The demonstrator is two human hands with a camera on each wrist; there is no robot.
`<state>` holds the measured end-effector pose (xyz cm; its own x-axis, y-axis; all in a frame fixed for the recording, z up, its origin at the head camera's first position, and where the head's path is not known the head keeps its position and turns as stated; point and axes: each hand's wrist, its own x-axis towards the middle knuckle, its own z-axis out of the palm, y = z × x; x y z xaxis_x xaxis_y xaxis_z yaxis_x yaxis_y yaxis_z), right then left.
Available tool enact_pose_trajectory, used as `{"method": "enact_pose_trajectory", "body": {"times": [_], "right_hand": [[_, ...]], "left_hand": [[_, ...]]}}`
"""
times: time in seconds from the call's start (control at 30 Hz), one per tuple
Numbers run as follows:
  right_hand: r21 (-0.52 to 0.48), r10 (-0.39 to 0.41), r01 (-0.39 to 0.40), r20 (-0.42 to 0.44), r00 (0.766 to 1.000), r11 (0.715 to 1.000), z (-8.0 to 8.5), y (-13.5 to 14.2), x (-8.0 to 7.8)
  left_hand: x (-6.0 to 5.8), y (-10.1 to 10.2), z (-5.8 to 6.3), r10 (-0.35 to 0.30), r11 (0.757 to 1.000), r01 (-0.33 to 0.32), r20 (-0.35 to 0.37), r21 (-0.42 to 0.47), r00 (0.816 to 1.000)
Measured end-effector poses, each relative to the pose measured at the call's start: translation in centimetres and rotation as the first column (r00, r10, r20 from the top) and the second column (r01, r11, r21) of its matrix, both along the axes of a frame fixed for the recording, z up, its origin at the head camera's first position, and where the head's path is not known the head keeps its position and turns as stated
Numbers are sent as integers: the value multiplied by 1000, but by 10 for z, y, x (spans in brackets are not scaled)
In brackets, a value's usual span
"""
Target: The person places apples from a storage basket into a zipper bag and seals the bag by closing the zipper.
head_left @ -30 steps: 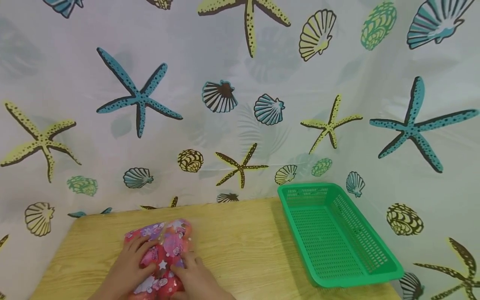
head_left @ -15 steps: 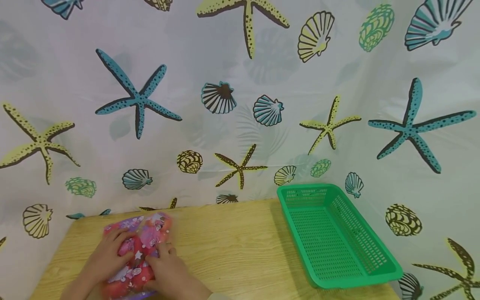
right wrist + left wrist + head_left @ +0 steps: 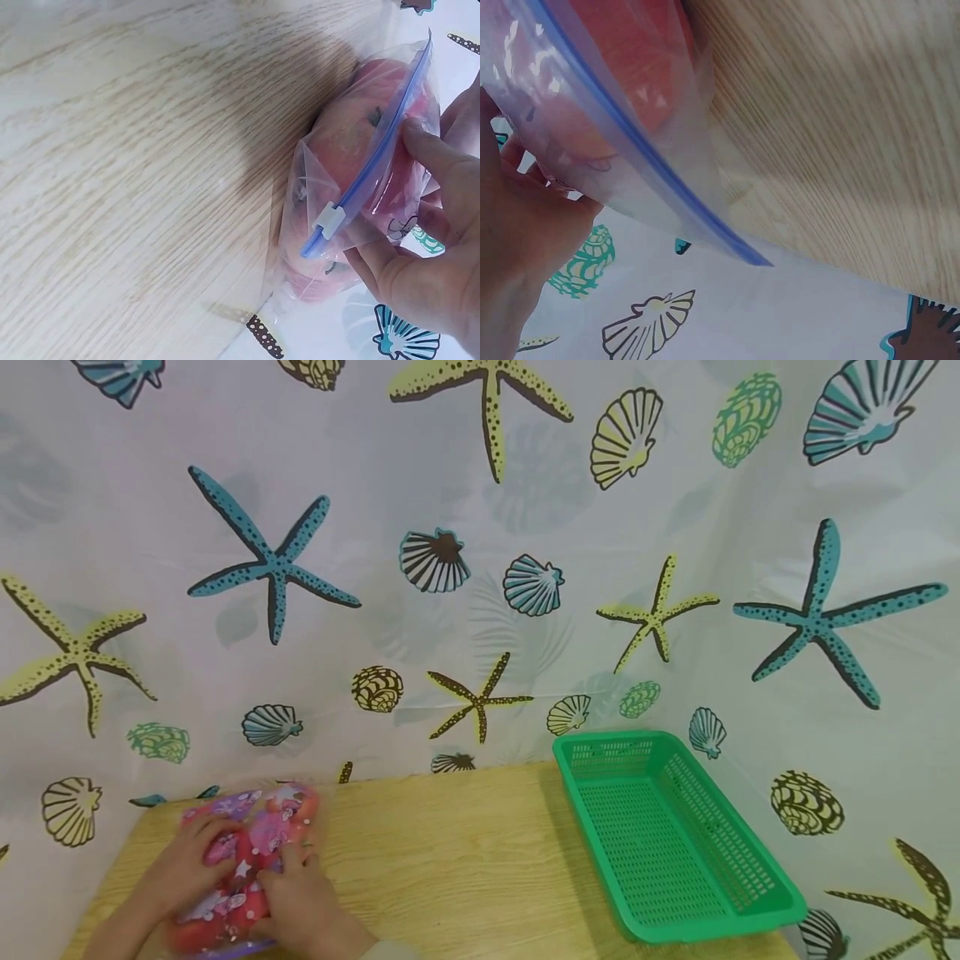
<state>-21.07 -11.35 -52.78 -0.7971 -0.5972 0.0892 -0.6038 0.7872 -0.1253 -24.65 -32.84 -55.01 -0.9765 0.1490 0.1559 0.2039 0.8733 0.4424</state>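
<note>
A clear zip bag (image 3: 266, 835), printed in pink and purple with white stars, is at the left of the table in the head view. Red round fruit (image 3: 341, 150) with green stems, looking like apples, fills it. My left hand (image 3: 183, 864) grips the bag's left side. On its right side my right hand (image 3: 303, 893) holds on, thumb against the plastic near the blue zip strip (image 3: 382, 154). A white slider (image 3: 328, 220) sits close to one end of that strip. In the left wrist view, the strip crosses in front of a fruit (image 3: 634, 60).
A green perforated basket (image 3: 720, 929) stands at the right of the wooden table (image 3: 450, 852), with nothing in it. Behind and at both sides hangs a white curtain (image 3: 360, 460) printed with starfish and shells.
Both hands have carried the bag leftward across the table, holding it throughout. The basket stays where it was.
</note>
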Motion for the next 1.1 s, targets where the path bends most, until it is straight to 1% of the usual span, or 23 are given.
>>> {"method": "enact_pose_trajectory", "body": {"times": [0.07, 0.2, 0.27, 0.37, 0.53, 0.6, 0.8, 0.87, 0.97, 1.03, 1.1], "right_hand": [[-2, -6, 6, 28, 1000, 1000, 1, -3, 0], [3, -17, 17, 54, 998, 1000, 2, -4, -2], [7, -17, 16, 53, 998, 1000, 1, -3, -3], [18, -11, 10, 37, 999, 1000, -1, -3, -3], [29, 2, -3, 28, 1000, 1000, -3, -2, -4], [32, 7, -9, 39, 999, 999, -3, -1, -4], [35, 21, -24, 66, 998, 999, -5, 2, -4], [29, 23, -25, 70, 997, 999, -5, 4, -4], [7, 35, -35, 75, 997, 999, -4, 8, -5], [-7, 51, -50, 61, 997, 999, -4, 11, -5], [-26, 64, -63, 36, 997, 998, -5, 15, -6]], "left_hand": [[0, -3, -1, -1, 1000, 1, 8, 16, 1000], [-1, -6, -5, 7, 1000, -8, 32, 21, 999], [0, -5, -6, 12, 1000, -13, 34, 18, 999], [2, -4, -5, 25, 1000, -25, 45, 2, 999], [3, -2, -4, 27, 1000, -27, 27, 14, 999], [3, -2, -5, 26, 1000, -27, 16, 14, 1000], [4, 3, -6, 26, 1000, -26, 14, -9, 1000], [4, 6, -5, 20, 1000, -20, 0, -6, 1000], [5, 12, -2, 15, 1000, -15, -49, 12, 999], [7, 16, 2, 21, 999, -19, -80, 27, 997], [9, 21, 6, 30, 999, -26, -92, 41, 995]]}}
